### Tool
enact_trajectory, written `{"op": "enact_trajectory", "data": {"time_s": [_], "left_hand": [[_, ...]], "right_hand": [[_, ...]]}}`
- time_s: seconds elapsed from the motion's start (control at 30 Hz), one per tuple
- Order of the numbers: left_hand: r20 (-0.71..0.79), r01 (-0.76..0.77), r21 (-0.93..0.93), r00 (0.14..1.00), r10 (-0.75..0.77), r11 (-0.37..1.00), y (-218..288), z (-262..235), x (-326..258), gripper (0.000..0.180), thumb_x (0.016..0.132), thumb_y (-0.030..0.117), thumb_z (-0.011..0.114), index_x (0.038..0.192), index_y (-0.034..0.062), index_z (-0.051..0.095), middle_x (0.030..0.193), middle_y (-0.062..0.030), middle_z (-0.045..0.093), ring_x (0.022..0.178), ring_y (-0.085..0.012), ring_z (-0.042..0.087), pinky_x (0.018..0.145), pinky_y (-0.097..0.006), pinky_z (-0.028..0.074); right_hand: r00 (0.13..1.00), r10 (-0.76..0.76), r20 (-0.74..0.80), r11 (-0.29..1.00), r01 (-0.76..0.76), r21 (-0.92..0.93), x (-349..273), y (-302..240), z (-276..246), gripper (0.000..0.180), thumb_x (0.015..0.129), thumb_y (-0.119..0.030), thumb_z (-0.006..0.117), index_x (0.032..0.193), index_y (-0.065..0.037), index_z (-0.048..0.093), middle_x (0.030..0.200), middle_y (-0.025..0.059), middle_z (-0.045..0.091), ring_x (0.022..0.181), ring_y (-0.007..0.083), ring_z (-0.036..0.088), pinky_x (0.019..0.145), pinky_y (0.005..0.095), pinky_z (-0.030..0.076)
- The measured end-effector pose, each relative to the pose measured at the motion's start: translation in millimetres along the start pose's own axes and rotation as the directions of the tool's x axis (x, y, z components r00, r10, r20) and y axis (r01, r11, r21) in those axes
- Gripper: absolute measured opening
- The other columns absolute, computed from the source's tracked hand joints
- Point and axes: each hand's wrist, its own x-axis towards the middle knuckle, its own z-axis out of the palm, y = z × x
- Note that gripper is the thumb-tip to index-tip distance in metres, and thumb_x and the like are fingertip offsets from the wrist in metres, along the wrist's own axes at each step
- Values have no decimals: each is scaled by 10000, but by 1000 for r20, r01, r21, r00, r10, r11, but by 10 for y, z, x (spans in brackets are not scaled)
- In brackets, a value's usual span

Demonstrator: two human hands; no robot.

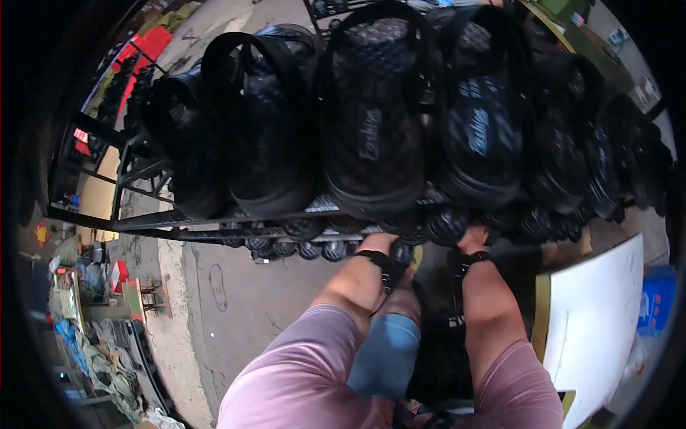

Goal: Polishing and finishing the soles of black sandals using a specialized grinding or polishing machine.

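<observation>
Black sandals (375, 143) line the rack's (132, 226) top tier, nearest the view, above left hand (381, 242) and right hand (473, 238), long axes running away from the wearer, strap loops at far ends, soles textured with pale lettering. Both hands reach in below, by the lower shoes (449, 225), dark rounded ends facing the wearer; fingers hidden, can't tell grip.

- I see a white panel (593, 329) with a yellowish edge.
- Right beside the panel, I get a blue container (657, 300).
- Left of the panel, my feed shows grey floor (250, 293).
- Far left of the panel, I spot a red box (118, 275) and a crumpled olive heap (107, 372).
</observation>
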Motion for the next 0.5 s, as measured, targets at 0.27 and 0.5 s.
{"op": "enact_trajectory", "data": {"time_s": [0.27,0.5], "left_hand": [[197,107,-345,980,-39,932,-166,-504,-797,417,814,275,612,1136,15,557,1217,-244,525,1057,-405,530,895,-417,458],[211,527,-251,848,-486,812,-1512,-1285,-2509,311,799,188,654,1059,22,612,1072,-194,604,969,-336,607,859,-400,483]], "right_hand": [[915,160,-370,839,72,539,-632,40,149,554,853,-167,594,1307,51,362,1320,259,417,1205,386,426,1057,421,301],[977,69,-200,687,99,720,-2330,-185,-264,696,840,-118,622,1407,21,243,1431,254,270,1296,381,338,1062,397,319]]}}
